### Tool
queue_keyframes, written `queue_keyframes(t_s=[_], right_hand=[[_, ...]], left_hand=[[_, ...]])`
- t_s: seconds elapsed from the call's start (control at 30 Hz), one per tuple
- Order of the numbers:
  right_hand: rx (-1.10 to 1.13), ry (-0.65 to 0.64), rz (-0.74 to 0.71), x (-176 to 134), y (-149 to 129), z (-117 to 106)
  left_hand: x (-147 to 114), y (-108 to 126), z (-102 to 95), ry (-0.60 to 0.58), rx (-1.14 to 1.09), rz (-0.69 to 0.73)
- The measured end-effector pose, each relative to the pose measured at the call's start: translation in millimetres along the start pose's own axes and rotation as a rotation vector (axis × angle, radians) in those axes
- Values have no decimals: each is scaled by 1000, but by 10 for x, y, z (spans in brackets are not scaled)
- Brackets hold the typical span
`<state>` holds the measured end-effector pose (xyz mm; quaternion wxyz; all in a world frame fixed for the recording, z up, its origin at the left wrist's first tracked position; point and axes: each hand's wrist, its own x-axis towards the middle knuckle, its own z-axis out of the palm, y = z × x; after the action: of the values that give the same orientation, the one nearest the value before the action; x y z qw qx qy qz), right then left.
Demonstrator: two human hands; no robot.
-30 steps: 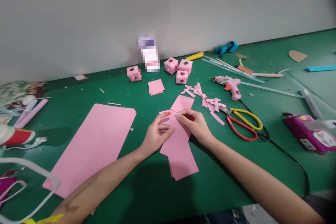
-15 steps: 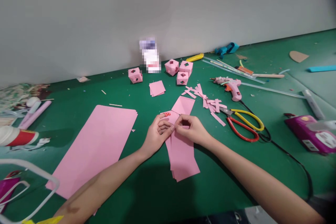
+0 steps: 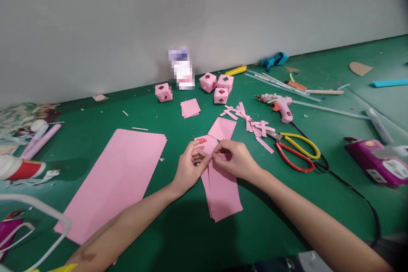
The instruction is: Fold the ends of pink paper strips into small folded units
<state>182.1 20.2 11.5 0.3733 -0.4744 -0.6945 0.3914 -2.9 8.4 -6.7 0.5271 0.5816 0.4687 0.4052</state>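
In the head view, the right hand [image 3: 237, 159] pinches the far end of a pink paper strip [image 3: 225, 191], its fingertips hiding the edge. The left hand [image 3: 191, 165] brings its thumb to that corner; whether it grips, I cannot tell. From the fingertips, the strip's long axis runs toward the wearer, veering slightly right. Beyond the hands, a pixelated object [image 3: 182, 70] is unreadable.

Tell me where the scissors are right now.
In the head view, the scissors lie on the green table, right of the right hand, just below the glue gun, blades pointing toward the pink paper strips.
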Motion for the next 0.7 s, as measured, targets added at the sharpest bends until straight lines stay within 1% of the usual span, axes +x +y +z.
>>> queue_keyframes(t_s=[0.17,0.3,0.37,0.53,0.7], right_hand=[[64,-71,111,-8,-25,-26],[68,-103,105,-47,-47,-15],[72,-122,106,-61,-65,-14],[78,-180,123,-39,-78,-76],[98,-232,180,23,0,-236]], left_hand=[[-34,1,1,8,33,73],[-59,-1,-10,-64,177,237],[-76,-6,-13,-76,217,301],[-121,-19,-8,-52,232,343],[-127,-14,-13,-4,196,326]])
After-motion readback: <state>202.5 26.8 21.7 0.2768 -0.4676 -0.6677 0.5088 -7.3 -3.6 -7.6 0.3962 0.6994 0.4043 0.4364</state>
